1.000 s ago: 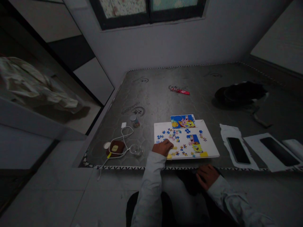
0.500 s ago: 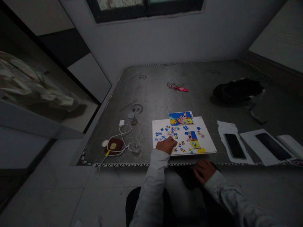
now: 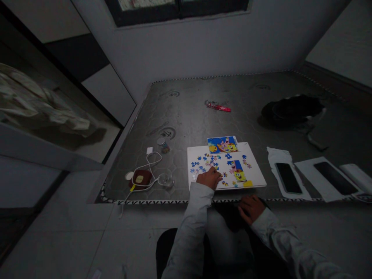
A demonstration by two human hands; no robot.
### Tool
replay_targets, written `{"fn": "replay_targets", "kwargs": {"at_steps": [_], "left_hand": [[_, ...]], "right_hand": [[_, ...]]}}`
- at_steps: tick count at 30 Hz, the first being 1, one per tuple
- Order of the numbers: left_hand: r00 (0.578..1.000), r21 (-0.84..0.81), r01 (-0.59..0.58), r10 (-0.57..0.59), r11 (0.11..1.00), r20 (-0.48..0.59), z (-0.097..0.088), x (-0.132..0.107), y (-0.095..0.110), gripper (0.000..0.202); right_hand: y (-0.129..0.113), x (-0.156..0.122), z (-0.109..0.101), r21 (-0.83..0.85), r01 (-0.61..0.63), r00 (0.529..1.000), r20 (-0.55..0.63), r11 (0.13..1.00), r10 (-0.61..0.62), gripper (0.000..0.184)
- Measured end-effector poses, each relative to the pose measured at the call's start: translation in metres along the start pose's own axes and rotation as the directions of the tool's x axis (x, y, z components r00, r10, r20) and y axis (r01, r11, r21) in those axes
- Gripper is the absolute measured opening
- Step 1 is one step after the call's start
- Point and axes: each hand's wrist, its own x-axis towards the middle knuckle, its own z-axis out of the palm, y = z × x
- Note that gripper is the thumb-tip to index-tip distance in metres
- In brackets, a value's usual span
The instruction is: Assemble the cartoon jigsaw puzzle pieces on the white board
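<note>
My left hand (image 3: pixel 209 178) is over the white board (image 3: pixel 200 151), its fingers pinched together low among loose jigsaw pieces (image 3: pixel 224 174). Whatever lies between the fingertips is too small to make out. Right of them is a joined part of the puzzle (image 3: pixel 237 171), with a yellow cartoon face and blue background. A picture card (image 3: pixel 222 145) with the same characters lies across the board's far edge. My right hand (image 3: pixel 252 208) rests near the front edge of the mat, by my leg, fingers loosely bent and thumb apart, holding nothing visible.
Left of the board are a small jar (image 3: pixel 163 145), a clear cup (image 3: pixel 166 181) and a brown case (image 3: pixel 141 178) with a white cable. A phone (image 3: pixel 288 178) lies to the right. Farther back are a red packet (image 3: pixel 219 107) and a dark bag-like object (image 3: pixel 293 110).
My left hand has shifted a little to the right across the board, with its fingers still pinched. My right hand has stayed in place.
</note>
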Motion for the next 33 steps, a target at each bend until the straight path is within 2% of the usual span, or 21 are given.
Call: {"fn": "replay_targets", "kwargs": {"at_steps": [9,17,21,25,30,33], "left_hand": [[0.999,-0.018,0.033,-0.034,0.999,-0.032,-0.007,-0.002,-0.004,0.027],[0.993,-0.034,0.096,-0.098,0.995,-0.06,-0.022,-0.013,-0.032,0.028],[0.992,-0.041,0.098,-0.101,0.994,-0.079,-0.026,-0.019,-0.041,0.028],[0.99,-0.05,0.087,-0.092,0.995,-0.109,-0.026,-0.025,-0.044,0.028],[0.985,-0.06,0.078,-0.086,0.995,-0.148,-0.023,-0.028,-0.049,0.023],[0.983,-0.06,0.069,-0.078,0.996,-0.168,-0.02,-0.029,-0.054,0.023]], "right_hand": [[0.001,0.001,-0.002,-0.017,0.01,1.0,-0.002,1.0,-0.01,0.031],[-0.001,0.003,-0.006,-0.017,0.036,0.999,-0.01,0.999,-0.036,0.028],[-0.001,0.011,-0.012,-0.011,0.058,0.996,-0.061,0.998,-0.059,0.028],[-0.001,0.019,-0.023,-0.005,0.107,0.981,-0.162,0.994,-0.107,0.025],[-0.024,0.029,-0.037,0.028,0.137,0.951,-0.284,0.99,-0.123,0.027],[-0.045,0.056,-0.046,0.089,0.183,0.947,-0.282,0.979,-0.152,0.031]]}}
